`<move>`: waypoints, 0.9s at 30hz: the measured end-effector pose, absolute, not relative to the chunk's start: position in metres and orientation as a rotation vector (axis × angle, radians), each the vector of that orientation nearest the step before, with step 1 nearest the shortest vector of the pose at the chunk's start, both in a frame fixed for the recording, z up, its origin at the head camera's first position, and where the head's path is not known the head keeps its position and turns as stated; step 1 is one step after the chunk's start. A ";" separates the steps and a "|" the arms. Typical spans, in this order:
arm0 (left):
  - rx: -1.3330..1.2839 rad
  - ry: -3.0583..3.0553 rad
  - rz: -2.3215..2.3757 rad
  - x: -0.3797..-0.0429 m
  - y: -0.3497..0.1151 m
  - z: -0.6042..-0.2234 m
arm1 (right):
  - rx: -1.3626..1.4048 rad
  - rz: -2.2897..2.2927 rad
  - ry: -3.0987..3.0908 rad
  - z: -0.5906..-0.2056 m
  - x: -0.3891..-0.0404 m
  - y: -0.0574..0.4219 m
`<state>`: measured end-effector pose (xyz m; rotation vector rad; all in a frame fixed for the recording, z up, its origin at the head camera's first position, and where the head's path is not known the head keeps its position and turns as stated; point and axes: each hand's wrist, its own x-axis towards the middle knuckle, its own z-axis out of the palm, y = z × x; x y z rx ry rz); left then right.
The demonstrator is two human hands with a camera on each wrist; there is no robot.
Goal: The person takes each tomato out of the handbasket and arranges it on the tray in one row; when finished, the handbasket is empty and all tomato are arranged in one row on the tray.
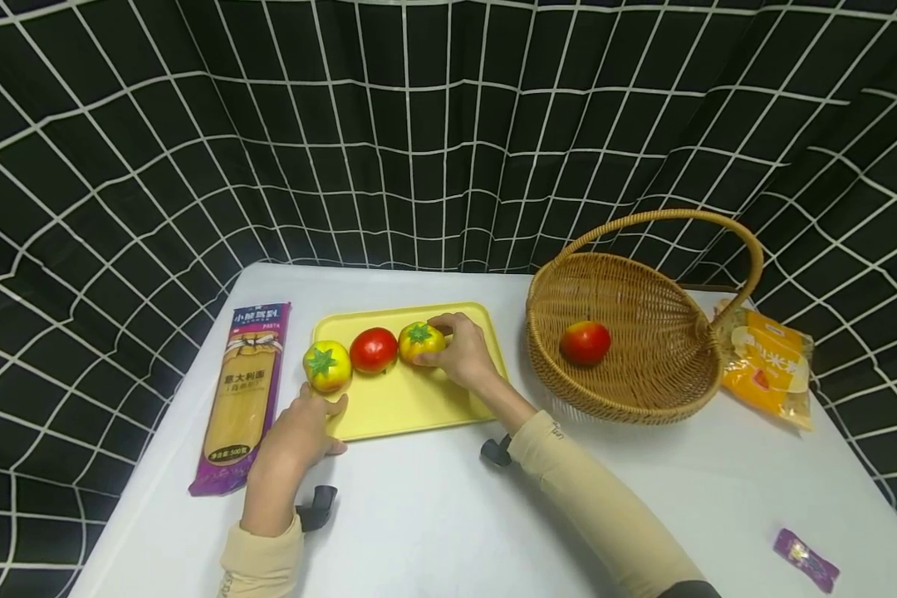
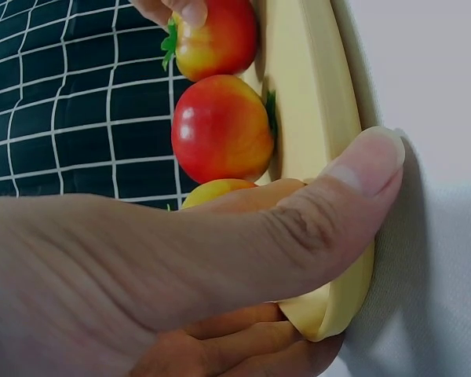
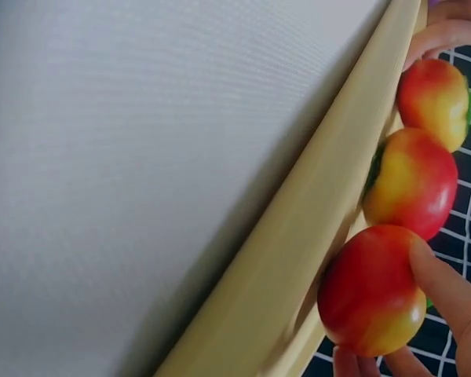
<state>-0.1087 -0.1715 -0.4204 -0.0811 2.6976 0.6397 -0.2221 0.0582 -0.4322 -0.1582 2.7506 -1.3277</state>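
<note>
On a yellow tray point(image 1: 396, 411), three tomatoes stand in a row. The left tomato point(image 1: 327, 367) and the right one point(image 1: 419, 342) are yellow with red undersides and green leaf tops up; the middle tomato point(image 1: 374, 350) shows its red side. My right hand point(image 1: 463, 353) grips the right tomato between thumb and fingers. At the tray's near left corner, my left hand point(image 1: 299, 432) holds the rim, its thumb point(image 2: 369, 161) along the front wall and its fingers round the end. In the left wrist view this hand hides most of the left tomato.
Right of the tray stands a wicker basket point(image 1: 688, 399) with a tall handle, holding one red-yellow fruit point(image 1: 585, 343). An orange food bag point(image 1: 768, 365) lies beyond it. A pasta packet point(image 1: 242, 390) lies left of the tray, a small purple packet point(image 1: 806, 559) at the near right.
</note>
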 end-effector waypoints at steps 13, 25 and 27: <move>-0.092 2.700 0.669 -0.108 -0.171 -0.420 | -0.155 -1.312 2.729 -0.429 -0.221 0.063; -0.073 2.701 0.676 -0.107 -0.171 -0.420 | -0.142 -1.390 2.740 -0.388 -0.207 0.092; -0.071 2.698 0.679 -0.107 -0.171 -0.421 | -0.129 -1.422 2.737 -0.379 -0.203 0.098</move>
